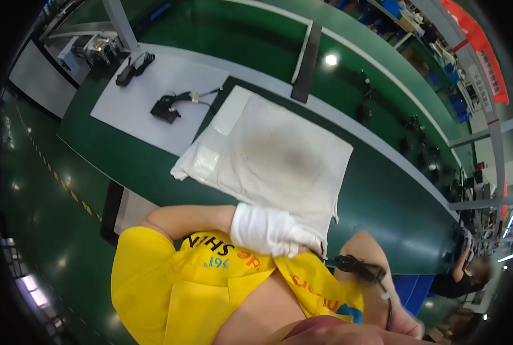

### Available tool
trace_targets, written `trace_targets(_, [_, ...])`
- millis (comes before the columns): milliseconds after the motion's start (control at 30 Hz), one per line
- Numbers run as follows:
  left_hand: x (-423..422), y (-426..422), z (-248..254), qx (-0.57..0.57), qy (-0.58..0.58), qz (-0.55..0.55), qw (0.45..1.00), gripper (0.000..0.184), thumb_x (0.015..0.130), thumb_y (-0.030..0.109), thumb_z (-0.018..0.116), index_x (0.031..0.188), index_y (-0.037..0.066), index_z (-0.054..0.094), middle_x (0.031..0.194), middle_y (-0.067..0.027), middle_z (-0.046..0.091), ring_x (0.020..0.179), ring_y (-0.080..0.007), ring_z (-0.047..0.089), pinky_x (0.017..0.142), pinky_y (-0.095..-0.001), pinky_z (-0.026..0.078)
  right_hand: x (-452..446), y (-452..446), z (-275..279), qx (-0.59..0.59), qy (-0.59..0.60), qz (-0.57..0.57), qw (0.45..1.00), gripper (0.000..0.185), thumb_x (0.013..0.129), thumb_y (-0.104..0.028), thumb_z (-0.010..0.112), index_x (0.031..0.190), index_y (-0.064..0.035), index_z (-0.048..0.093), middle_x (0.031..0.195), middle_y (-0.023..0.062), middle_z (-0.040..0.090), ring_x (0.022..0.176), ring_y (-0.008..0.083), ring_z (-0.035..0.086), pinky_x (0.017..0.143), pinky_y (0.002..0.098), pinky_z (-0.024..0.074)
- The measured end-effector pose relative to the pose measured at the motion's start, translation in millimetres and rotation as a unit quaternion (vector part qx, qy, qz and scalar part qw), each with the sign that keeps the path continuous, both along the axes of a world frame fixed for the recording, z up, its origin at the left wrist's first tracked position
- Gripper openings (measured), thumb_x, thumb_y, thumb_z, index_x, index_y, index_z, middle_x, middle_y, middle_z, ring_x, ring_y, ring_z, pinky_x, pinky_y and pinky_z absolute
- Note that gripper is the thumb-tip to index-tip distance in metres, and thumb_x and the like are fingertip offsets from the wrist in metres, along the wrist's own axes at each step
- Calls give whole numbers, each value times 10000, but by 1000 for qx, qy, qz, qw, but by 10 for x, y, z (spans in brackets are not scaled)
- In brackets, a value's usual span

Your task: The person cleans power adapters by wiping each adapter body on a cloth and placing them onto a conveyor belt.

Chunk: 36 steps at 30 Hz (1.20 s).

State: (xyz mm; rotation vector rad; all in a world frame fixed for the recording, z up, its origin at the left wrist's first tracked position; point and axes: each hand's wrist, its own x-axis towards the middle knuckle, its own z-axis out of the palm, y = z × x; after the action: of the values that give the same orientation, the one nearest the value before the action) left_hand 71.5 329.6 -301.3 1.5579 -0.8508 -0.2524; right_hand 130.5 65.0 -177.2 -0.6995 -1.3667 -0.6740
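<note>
My left hand (271,231), in a white glove, is in front of my chest with its fingers closed on a thin black cable. That cable leads to a black power adapter with a bundled cord (359,268), hanging beside my right forearm. From the adapter's other end a cord with a pale tag runs down to my right hand (405,323), low at the right. Its fingers look curled around the cord, though they are blurred and partly hidden. In front of me a stained white padded cloth (279,152) lies on the green workbench (383,213).
On a white sheet (147,109) at the left lie a black adapter (165,108) and another coiled one (134,70). Beyond the bench, a green conveyor (360,75) carries several black adapters. A dark bar (307,63) juts over its edge. A co-worker (466,273) is at the right.
</note>
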Motion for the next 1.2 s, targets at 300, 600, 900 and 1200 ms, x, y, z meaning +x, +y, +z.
trace_targets(300, [24,14,-82,55,55,-8,997,303,843,9,487,1137,42,548,836,-127,610,731,-267,597,666,-319,476,301,285,-118,-40,36,-67,996,254,792,-83,600,1021,-111,493,833,48,494,800,137,486,687,285,432])
trace_targets(600, [16,219,14,91,165,114,975,265,843,46,496,1099,33,564,886,-143,612,774,-247,601,708,-306,475,495,694,-105,-61,305,-107,944,270,806,-75,577,1058,-136,501,834,42,504,801,132,491,679,287,440])
trace_targets(900, [-2,1185,-292,37,71,658,748,189,858,52,570,1045,24,576,873,-20,604,729,-77,531,667,-215,443,1743,1366,-387,-766,206,-212,571,649,524,-367,853,984,-4,574,774,74,584,709,146,562,618,284,472])
trace_targets(1200, [-362,1342,-478,182,42,733,654,328,836,61,544,1163,42,528,796,-57,588,672,-143,561,669,-285,470,2754,2121,-336,-479,423,-107,761,400,881,-440,545,992,-56,543,745,35,556,536,93,525,422,207,399])
